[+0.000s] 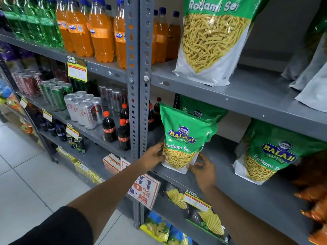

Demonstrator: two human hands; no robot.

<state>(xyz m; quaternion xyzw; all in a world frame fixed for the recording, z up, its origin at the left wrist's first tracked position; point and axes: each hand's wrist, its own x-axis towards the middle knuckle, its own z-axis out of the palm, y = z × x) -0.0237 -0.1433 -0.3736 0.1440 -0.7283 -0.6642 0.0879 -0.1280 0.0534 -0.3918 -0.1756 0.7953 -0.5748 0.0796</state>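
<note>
A green and white Ratlami Sev snack bag [184, 138] stands upright near the front edge of a grey metal shelf [247, 181]. My left hand [155, 154] holds the bag's lower left edge, thumb on the front. My right hand [201, 167] touches its lower right corner, fingers spread beside the base. A second bag of the same kind [203, 110] stands right behind it, mostly hidden. A third bag [269, 156] leans further right on the same shelf.
A larger Ratlami Sev bag [210, 41] stands on the shelf above. Left of the slotted upright [131, 85] are orange soda bottles [99, 32], silver cans [85, 108] and cola bottles [123, 137]. Crisp packets [203, 214] lie below. Orange packets [316, 197] crowd the right edge.
</note>
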